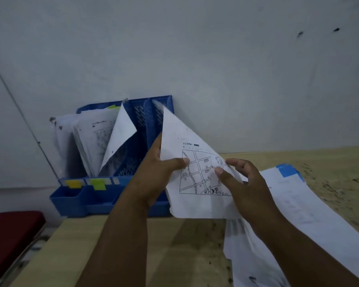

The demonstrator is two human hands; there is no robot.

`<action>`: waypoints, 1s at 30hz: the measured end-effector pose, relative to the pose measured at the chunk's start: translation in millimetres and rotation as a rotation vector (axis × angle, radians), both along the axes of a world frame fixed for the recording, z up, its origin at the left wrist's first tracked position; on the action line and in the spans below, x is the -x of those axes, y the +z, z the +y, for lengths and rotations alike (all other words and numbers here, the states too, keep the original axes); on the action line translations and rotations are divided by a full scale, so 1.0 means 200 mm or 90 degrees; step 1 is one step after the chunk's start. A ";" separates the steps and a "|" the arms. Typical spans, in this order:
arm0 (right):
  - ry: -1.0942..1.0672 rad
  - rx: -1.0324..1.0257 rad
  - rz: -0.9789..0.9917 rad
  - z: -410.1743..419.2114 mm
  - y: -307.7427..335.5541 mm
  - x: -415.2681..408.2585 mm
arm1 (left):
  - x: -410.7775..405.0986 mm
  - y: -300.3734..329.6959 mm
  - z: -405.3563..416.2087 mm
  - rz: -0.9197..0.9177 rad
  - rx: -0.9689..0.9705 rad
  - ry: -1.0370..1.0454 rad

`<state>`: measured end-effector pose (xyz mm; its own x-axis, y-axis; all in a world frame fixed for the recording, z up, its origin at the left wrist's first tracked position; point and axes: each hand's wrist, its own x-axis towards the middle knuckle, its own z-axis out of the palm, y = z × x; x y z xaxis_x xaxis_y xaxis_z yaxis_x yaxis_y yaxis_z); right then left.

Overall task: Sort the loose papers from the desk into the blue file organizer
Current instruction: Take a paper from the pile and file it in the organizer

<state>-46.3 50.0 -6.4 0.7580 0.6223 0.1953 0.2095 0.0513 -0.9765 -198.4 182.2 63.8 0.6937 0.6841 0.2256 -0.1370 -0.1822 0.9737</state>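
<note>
Both hands, left hand (153,172) and right hand (239,179), pinch a creased white sheet (197,162) printed with a street map.

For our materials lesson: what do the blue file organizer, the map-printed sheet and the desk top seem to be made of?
Blue file organizer: likely moulded plastic, with a uniform colour and slotted walls.
White map-printed sheet: thin paper, flexing in the hands.
Pale desk top: probably wood-look laminate, with a faint grain and a matte, speckled surface.
</note>
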 end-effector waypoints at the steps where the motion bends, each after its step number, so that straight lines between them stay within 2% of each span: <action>1: 0.010 -0.002 0.019 0.02 0.01 0.02 | 0.03 0.03 0.02 0.003 -0.012 -0.005; 5: 0.087 -0.043 0.114 0.14 0.04 0.08 | 0.12 0.14 0.07 0.032 -0.101 0.005; 8: 0.127 -0.080 0.124 0.25 0.11 0.14 | 0.18 0.20 0.11 0.046 -0.141 0.030; 16: 0.171 -0.085 -0.067 0.56 0.37 0.34 | 0.33 0.22 0.21 -0.088 -0.222 0.221; 19: 0.187 -0.060 -0.164 0.70 0.39 0.40 | 0.37 0.22 0.25 -0.125 -0.234 0.284; 21: 0.215 -0.036 -0.185 0.78 0.39 0.44 | 0.39 0.21 0.28 -0.129 -0.240 0.322; 25: 0.310 0.006 -0.086 0.91 0.40 0.47 | 0.43 0.17 0.34 -0.118 -0.284 0.398; 30: 0.381 0.090 -0.032 1.04 0.43 0.55 | 0.46 0.13 0.41 -0.139 -0.292 0.485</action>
<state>-156.9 257.7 79.0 0.2608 0.9595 0.1062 0.2304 0.0450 -0.9721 -290.6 264.0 89.9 0.0023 0.7500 0.6614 0.0062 -0.6614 0.7500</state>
